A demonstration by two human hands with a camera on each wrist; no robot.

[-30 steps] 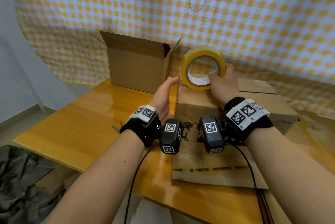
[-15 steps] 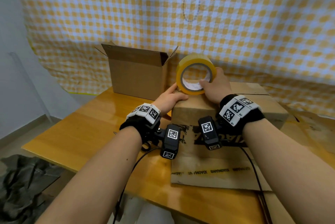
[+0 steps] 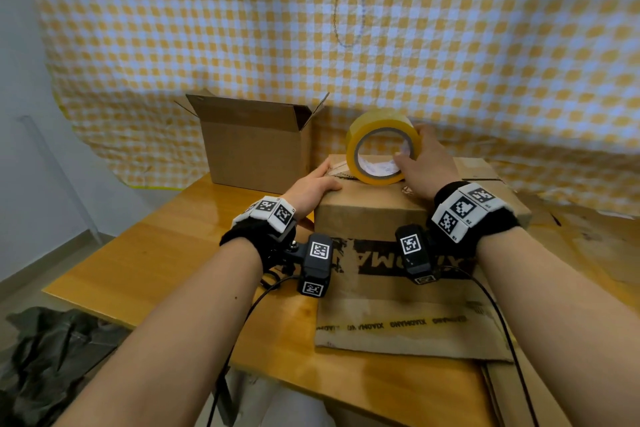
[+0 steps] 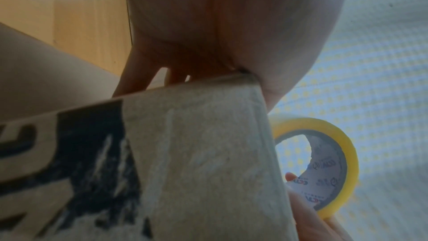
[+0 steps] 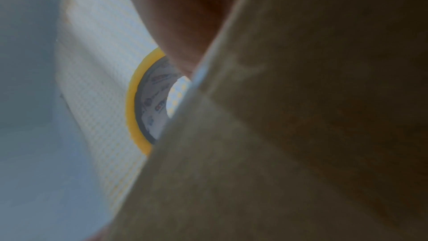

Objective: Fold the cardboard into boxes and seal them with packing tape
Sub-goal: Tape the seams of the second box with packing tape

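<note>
A closed cardboard box with black lettering stands on the wooden table in front of me. My left hand lies flat over its top left corner, thumb along the front edge, fingers down the left side. A yellow roll of packing tape stands on edge on the box top; my right hand grips its right side, thumb inside the core. A short strip of tape runs from the roll to the left along the top seam. In the left wrist view the tape roll shows past the box corner.
An open-topped cardboard box stands at the back left of the table. A flattened cardboard sheet lies under the near box, reaching the table's front edge. A yellow checked cloth hangs behind. Dark fabric lies on the floor at lower left.
My left hand has moved from the box's left side onto its top left corner. My right hand has lowered the roll onto the box top and shifted it right.
</note>
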